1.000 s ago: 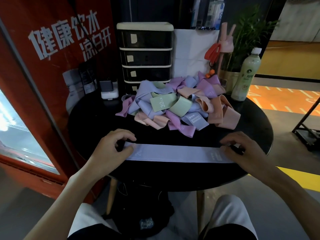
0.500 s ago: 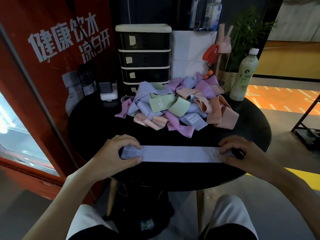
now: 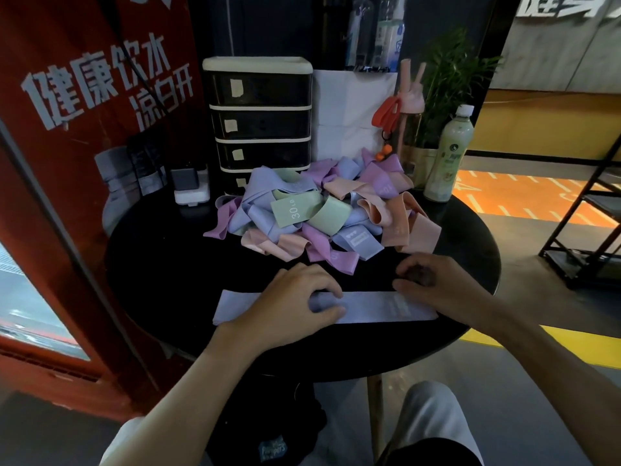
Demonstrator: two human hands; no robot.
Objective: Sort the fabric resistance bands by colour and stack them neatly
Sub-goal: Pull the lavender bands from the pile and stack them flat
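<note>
Table: a round black table [image 3: 161, 264], with me seated at its near edge.
Lavender band: 1 lavender band [image 3: 369, 309] lies flat and stretched out lengthwise along the near edge of the table, its printed patch toward the right end.
Left hand: my left hand [image 3: 292, 301] sits on the middle of the lavender band, fingers curled, thumb and fingertips pinching the cloth between them. The left end of the band shows bare beyond my wrist.
Right hand: my right hand [image 3: 440, 287] lies over the right part of the band, fingers curled at its far edge. The fingertips are blurred, so I cannot tell whether they grasp the band or only rest there.
Pile: the pile of bands [image 3: 336, 243] lies loose in the middle of the table, just beyond my hands and apart from the flat band; lavender, pink, peach and green loops are tangled together.
Green band: a green band [image 3: 295, 210] marked 30 LB lies on top of the pile.
Far edge: a black drawer unit [image 3: 258, 119] with 4 drawers stands behind the pile.
Far right edge: a pale bottle [image 3: 448, 156] with a white cap stands upright, with a potted plant [image 3: 450, 82] behind it.
Left of the table: a red cabinet [image 3: 84, 129] with white lettering.
</note>
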